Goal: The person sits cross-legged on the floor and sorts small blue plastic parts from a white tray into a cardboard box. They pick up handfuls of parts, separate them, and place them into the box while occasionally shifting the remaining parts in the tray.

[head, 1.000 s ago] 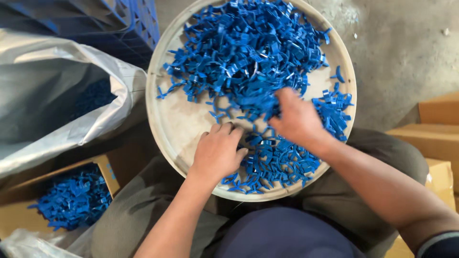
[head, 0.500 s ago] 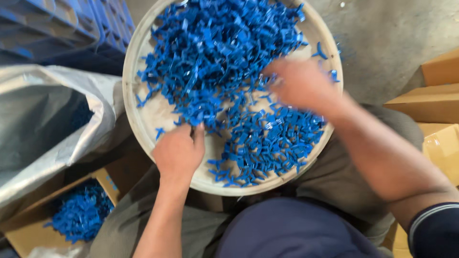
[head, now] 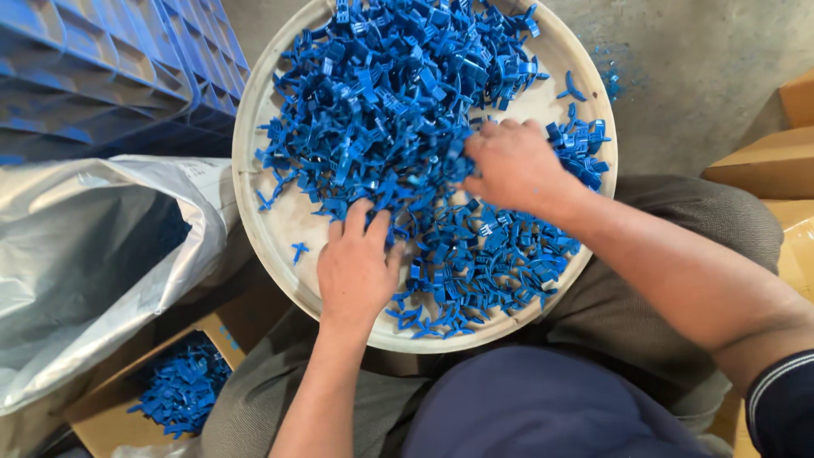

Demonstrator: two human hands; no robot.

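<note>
- The fingertips of the left hand (head: pixel 356 267) are tucked in among the blue plastic pieces (head: pixel 398 110), so you cannot see if they pinch anything. The hand lies palm down with the fingers a bit spread.
- The right hand (head: pixel 513 165) is curled over, knuckles up. Its fingertips are hidden in the pieces too, so I cannot tell if it grips one.
- The top of the round white tray (head: pixel 271 229) is cut off by the picture edge, and so is some of the pile.
- The pieces are small and tangled (it is hard to make out the shape of any single one).
- The big heap sits in the upper half of the tray, just above both hands. A flatter patch of pieces lies between the hands and below the right hand, near the tray's front rim.
- One little piece lies alone on the bare tray, just left of the left hand.
- The tray rests on the person's lap.
- A silver bag (head: pixel 93 254) lies open on the left; its inside is dark.
- Below it, a cardboard box (head: pixel 93 407) holds more blue pieces, partly hidden by the bag.
- Blue crates (head: pixel 93 68) fill the top left corner.
</note>
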